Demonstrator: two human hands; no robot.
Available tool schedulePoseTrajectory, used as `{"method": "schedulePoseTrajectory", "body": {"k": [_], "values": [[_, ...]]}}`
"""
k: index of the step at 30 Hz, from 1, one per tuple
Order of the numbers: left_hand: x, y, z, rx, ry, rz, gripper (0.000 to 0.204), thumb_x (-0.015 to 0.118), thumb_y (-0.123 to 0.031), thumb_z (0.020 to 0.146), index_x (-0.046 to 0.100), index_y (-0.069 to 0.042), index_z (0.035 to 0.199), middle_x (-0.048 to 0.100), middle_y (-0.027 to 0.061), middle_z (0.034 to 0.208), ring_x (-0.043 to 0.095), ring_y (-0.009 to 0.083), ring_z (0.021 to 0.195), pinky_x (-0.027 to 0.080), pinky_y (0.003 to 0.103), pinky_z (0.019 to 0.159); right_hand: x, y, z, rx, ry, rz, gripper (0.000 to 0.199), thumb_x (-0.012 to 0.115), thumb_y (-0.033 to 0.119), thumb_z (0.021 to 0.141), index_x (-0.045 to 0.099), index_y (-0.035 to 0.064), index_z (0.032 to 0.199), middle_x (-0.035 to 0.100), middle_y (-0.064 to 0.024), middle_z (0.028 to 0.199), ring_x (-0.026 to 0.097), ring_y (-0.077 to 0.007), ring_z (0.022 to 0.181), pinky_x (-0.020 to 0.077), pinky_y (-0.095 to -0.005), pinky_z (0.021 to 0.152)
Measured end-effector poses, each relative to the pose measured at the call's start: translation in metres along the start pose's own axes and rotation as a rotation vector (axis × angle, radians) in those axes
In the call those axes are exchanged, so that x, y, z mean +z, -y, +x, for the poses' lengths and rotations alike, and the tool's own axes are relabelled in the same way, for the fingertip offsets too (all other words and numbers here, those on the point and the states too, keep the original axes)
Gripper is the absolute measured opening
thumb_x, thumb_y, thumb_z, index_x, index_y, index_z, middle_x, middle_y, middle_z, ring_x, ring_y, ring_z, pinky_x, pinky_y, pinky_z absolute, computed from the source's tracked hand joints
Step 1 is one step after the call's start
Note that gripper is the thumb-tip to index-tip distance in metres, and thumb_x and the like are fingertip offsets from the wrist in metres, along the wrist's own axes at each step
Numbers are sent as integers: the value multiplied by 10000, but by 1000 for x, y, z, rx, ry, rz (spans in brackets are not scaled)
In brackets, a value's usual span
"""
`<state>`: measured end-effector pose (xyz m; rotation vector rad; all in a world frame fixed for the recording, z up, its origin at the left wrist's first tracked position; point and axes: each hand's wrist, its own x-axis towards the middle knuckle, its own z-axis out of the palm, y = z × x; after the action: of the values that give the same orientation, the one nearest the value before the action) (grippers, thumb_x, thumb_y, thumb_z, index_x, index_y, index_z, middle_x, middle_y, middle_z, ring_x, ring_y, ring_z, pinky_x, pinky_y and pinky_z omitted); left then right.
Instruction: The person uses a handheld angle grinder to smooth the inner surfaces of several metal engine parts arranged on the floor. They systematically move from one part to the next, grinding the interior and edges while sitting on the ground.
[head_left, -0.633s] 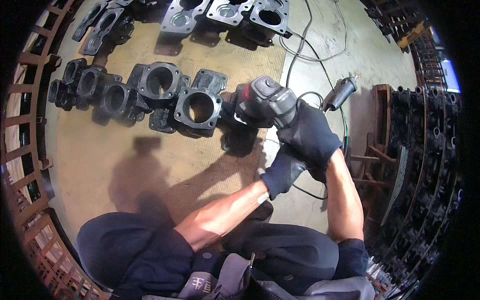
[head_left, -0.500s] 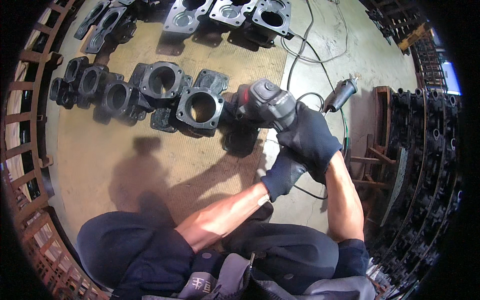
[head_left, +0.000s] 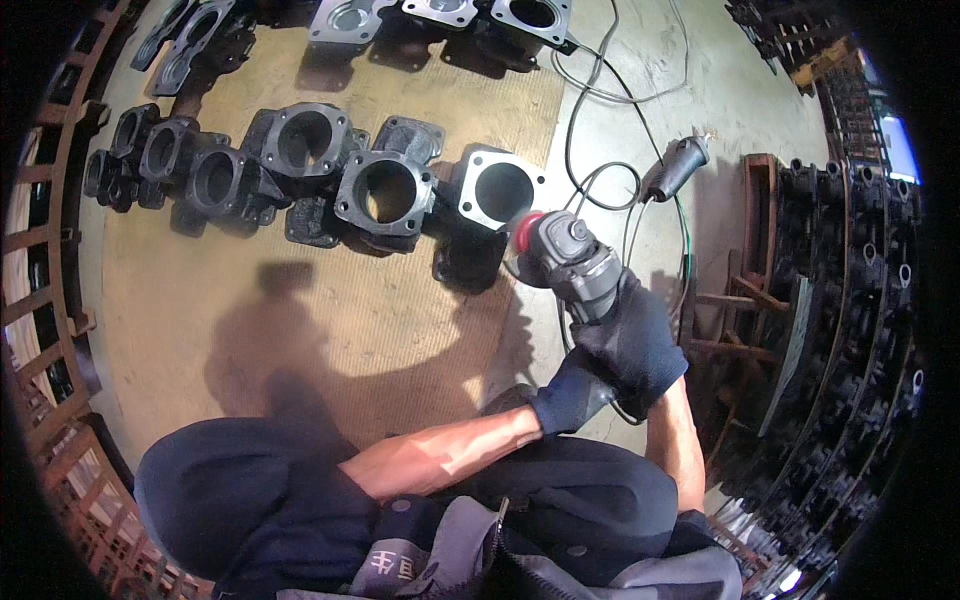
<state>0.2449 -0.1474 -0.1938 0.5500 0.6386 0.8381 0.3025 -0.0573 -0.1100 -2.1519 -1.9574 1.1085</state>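
Observation:
An angle grinder [head_left: 585, 270] with a red part at its disc end is held out in front of me. Its body is wrapped by my right hand [head_left: 640, 335], in a dark glove. Below it my left hand [head_left: 578, 392], also gloved, is closed around the rear of the tool; some of its fingers are hidden. The disc edge is just at the lower right of a black cast-iron flanged housing [head_left: 470, 205] with a bright bare flange face and a round bore. I cannot tell whether they touch. Left of it stands another black flanged housing [head_left: 350, 200].
Several more black castings [head_left: 225, 185] run leftward on a tan ribbed mat [head_left: 380, 320]. Grey-faced castings [head_left: 345, 20] line the far side. A black cylindrical tool [head_left: 682, 165] and looping cables [head_left: 570, 130] lie on the right floor. Stacked black parts [head_left: 850, 300] stand right, a rusty rack [head_left: 50, 240] left.
Both hands have drawn the grinder toward me and slightly right. The bright flange face of the rightmost near housing, hidden behind the grinder before, is now in sight.

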Motion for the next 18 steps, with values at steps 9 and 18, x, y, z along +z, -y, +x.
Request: {"method": "schedulePoseTrajectory", "body": {"k": [9,18], "values": [[-6,36,4,-31,2,-340,433,676,-45,804,519,-13,1207,581,103,1182,522,181,1114,410,318,976,-1,11,-3,36,10,-15,490,708,223,612,555,-29,1004,658,-239,849,661,-370,816,528,-395,727],[-13,-34,25,81,108,301,515,628,-94,839,443,-6,1312,515,135,1314,487,211,1196,362,347,1049,-12,0,24,-44,-107,33,474,706,237,608,573,-30,976,660,-237,855,662,-368,834,517,-393,736]]}}
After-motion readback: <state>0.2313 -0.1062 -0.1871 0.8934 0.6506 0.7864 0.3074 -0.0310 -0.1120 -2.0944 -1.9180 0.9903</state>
